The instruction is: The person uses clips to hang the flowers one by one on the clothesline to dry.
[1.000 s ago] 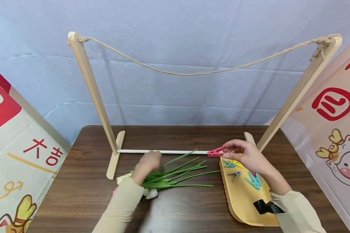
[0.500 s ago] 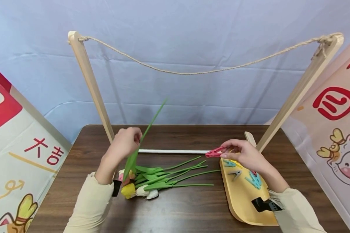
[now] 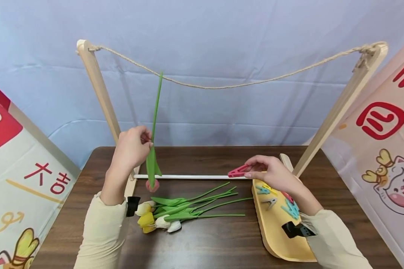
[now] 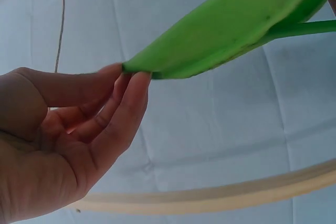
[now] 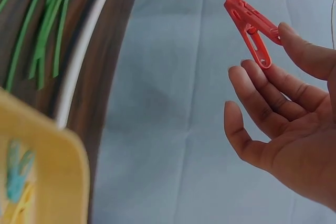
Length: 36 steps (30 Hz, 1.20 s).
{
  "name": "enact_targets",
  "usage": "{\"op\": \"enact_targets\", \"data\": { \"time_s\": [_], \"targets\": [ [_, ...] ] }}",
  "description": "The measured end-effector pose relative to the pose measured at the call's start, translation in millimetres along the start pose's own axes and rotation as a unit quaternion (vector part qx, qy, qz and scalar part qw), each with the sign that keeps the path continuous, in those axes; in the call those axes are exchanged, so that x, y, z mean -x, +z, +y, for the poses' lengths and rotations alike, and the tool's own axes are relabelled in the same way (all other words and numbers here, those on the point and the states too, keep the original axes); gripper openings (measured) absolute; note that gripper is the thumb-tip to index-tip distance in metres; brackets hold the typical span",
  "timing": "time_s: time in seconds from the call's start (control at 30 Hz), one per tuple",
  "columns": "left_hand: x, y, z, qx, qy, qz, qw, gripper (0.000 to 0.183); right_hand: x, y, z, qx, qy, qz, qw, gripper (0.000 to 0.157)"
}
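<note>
My left hand [image 3: 131, 147] pinches a pink artificial tulip [image 3: 151, 164] between thumb and fingers. The flower hangs head down, its green stem rising to about the height of the rope [image 3: 202, 87] in the head view. In the left wrist view the fingertips grip it where the broad leaf [image 4: 210, 35] meets the stem. My right hand [image 3: 269, 172] holds a red clothespin [image 5: 249, 24] by its handle ends, thumb on one side and fingers on the other, above the tray's far end. Several more tulips [image 3: 185, 209], white and yellow, lie on the table below.
A wooden frame has two posts [image 3: 101, 93], with the sagging rope tied between their tops and a white rod [image 3: 195, 177] low across. The yellow tray [image 3: 272, 239] at right holds several clothespins [image 3: 291, 209]. A dark wood table [image 3: 215, 239] lies beneath, a pale cloth behind.
My left hand has picked the pink tulip out of the bunch and raised it, its stem turning from slanted to nearly upright. My right hand, still holding the red clothespin, has shifted slightly left.
</note>
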State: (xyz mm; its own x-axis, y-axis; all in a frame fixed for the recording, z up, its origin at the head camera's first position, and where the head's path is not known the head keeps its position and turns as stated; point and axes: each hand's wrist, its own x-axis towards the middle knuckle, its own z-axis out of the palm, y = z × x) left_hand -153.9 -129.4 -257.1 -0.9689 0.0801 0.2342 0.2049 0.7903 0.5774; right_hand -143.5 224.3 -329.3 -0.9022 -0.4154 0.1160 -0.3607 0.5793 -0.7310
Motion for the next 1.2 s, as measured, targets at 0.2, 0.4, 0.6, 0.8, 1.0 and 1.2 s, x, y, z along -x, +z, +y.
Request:
{"op": "enact_targets", "data": {
  "time_s": [0.2,0.4,0.6,0.8,1.0,1.2],
  "targets": [
    [-5.2,4.9,6.4,0.013,-0.011,0.026,0.9995,0.005,-30,3.8,-30,0.023,-0.023,0.005,0.999,0.025],
    [-8.1,7.7,9.8,0.022,-0.014,0.041,0.9988,0.006,-69,0.5,-78,0.029,-0.048,0.018,0.998,0.022],
    [-10.2,8.5,9.7,0.027,-0.012,0.048,0.9984,0.008,-104,-7.6,-127,0.037,-0.09,0.043,0.994,0.018],
    [-11.9,9.2,10.3,0.031,-0.013,0.055,0.998,0.008,-128,-15.7,-161,0.068,-0.102,0.094,0.988,0.02],
    [-12.8,8.6,11.8,0.031,-0.015,0.058,0.9977,0.008,-141,-23.6,-186,0.092,-0.108,0.128,0.982,0.017],
    [-13.6,8.0,12.6,0.032,-0.015,0.061,0.9975,0.007,-150,-32.8,-201,0.135,-0.131,0.166,0.968,0.015]
  ]
}}
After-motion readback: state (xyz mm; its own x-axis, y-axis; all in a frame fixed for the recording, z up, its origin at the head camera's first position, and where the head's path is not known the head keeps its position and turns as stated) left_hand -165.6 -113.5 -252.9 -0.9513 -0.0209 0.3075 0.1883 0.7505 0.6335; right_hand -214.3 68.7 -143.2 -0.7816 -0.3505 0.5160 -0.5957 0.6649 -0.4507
